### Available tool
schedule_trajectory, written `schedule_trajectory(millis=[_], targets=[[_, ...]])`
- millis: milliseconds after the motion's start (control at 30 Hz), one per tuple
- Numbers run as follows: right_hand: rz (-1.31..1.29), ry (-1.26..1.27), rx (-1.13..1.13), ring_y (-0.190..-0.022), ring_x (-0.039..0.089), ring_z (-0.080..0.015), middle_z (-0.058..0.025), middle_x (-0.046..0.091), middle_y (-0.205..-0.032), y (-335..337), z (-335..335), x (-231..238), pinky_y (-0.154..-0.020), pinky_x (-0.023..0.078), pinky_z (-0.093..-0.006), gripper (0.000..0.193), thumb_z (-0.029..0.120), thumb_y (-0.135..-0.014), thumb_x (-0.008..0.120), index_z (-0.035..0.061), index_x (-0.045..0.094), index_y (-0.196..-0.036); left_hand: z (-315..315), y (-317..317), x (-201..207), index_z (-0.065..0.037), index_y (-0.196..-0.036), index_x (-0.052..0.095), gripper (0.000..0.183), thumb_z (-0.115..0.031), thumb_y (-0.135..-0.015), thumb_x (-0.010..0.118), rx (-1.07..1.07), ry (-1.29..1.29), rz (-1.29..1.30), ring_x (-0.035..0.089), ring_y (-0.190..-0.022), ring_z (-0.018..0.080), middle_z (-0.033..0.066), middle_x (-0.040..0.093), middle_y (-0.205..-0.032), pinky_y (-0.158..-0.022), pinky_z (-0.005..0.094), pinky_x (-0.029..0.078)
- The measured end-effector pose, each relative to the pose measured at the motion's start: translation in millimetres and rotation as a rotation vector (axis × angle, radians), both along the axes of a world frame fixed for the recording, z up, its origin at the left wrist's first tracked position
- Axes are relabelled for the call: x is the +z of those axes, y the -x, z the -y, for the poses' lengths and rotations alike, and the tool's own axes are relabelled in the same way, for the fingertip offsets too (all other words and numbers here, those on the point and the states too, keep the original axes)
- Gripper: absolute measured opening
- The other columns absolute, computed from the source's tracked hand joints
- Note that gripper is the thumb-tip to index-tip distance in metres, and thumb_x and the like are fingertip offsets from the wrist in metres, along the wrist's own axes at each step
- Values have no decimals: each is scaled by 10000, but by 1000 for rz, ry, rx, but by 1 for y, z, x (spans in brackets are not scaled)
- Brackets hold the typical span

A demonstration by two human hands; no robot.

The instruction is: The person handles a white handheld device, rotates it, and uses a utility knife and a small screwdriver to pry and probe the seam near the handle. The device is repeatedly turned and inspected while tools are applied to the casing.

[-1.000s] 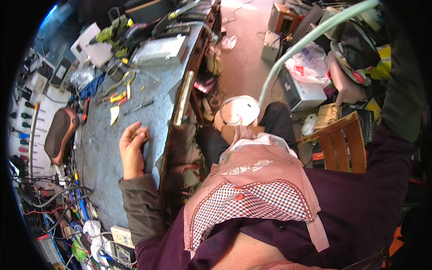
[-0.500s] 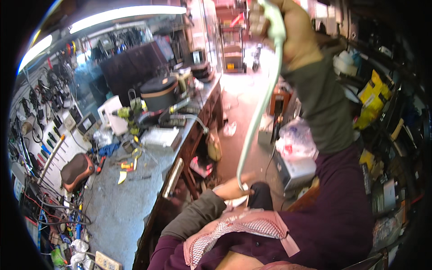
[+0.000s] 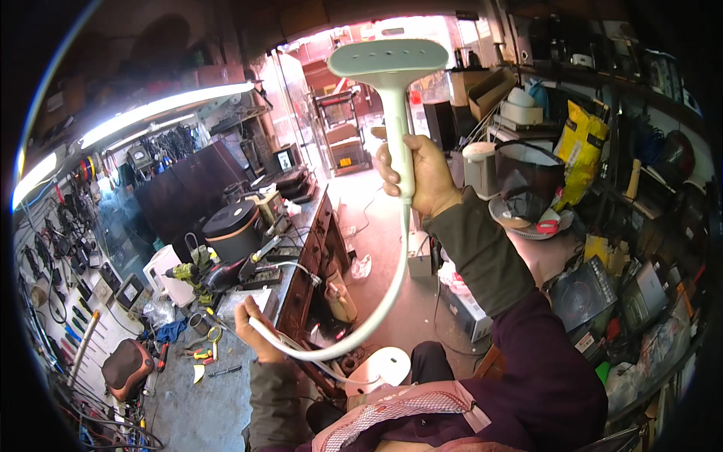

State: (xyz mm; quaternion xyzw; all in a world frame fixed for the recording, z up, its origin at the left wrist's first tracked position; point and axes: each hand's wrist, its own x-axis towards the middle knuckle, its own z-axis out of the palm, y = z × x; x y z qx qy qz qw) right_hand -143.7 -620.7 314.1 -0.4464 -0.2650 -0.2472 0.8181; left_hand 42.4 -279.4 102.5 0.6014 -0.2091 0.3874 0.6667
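My right hand [image 3: 428, 175] is raised and wrapped around the handle of a pale green garment steamer head [image 3: 395, 113]. Its wide, flat grey plate with a row of small holes is at the top. From the handle's lower end a pale hose [image 3: 384, 316] curves down and round to the left. My left hand [image 3: 260, 333] is closed on that hose near the bench edge. Low in front of me, by my dark-clothed knee, lies a white rounded piece [image 3: 388, 365] with a small hole; I cannot tell what it belongs to.
Along the left runs a blue-grey workbench [image 3: 192, 407] with hand tools, a green drill [image 3: 184, 275], a black round-cornered case [image 3: 231, 226] and a brown-black massage-pillow-like object [image 3: 129, 369]. Grey-white boxes [image 3: 463, 309] stand on the floor to the right. Crowded shelves hold a yellow bag [image 3: 580, 151].
The steamer head has come fully into view, upright in my right hand. My left hand has moved left and up, drawing the hose into a wide curve. The view has tilted up.
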Motion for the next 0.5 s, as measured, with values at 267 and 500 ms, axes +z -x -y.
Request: schedule_trajectory(millis=[267,500], targets=[[20,-135,721,-570,487,-162,-104,509,-856,-69,-30,-73,-436,440,-304,583,331,-1083,469,-112,548,-1454,-125,86,-39,-45,-970,766,182,-138,-841,854,-222,-1235,-10,716,-861,446,181,752,-889,-711,486,551],[-313,-10,851,-548,497,-134,-80,549,-816,-109,-127,-119,-415,456,-296,596,405,-1075,475,-89,588,-1389,-186,136,-31,-24,-1239,730,519,1,-721,721,-451,-1228,-346,745,-961,359,164,747,-1002,-826,422,584]])
